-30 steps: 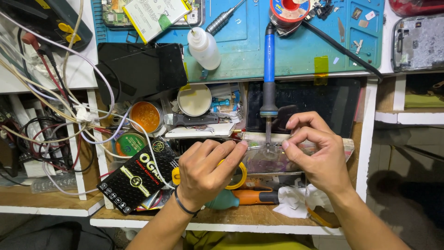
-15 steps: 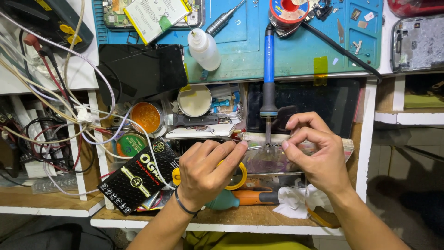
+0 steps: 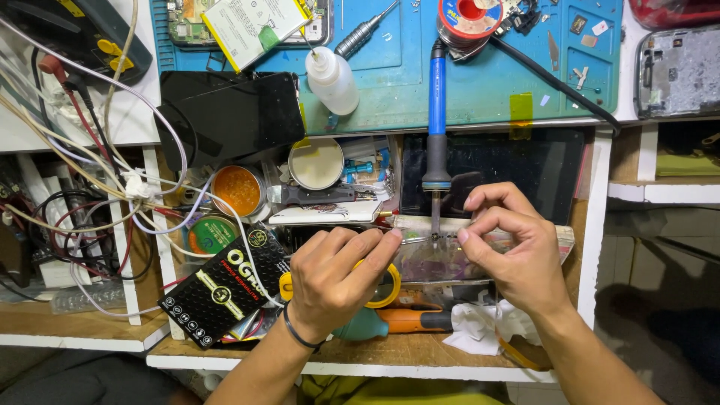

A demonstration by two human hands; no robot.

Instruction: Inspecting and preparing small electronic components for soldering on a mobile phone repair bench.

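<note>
Soldering iron [image 3: 436, 112]: glossy blue plastic handle; mat [image 3: 390, 90] matt rubber; shelf [image 3: 420, 352] wood.

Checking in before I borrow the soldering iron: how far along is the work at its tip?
Set out already: the blue soldering iron lies with its tip over the open drawer, solder spool beside it on the blue mat. In hand: the left hand and right hand each pinch a thin piece at the tip; what it is cannot be told. Left: nothing shows a finished joint, so the iron looks in use.

Two hands [image 3: 337, 274], one soldering iron [image 3: 436, 112], one squeeze bottle [image 3: 334, 79].
</note>
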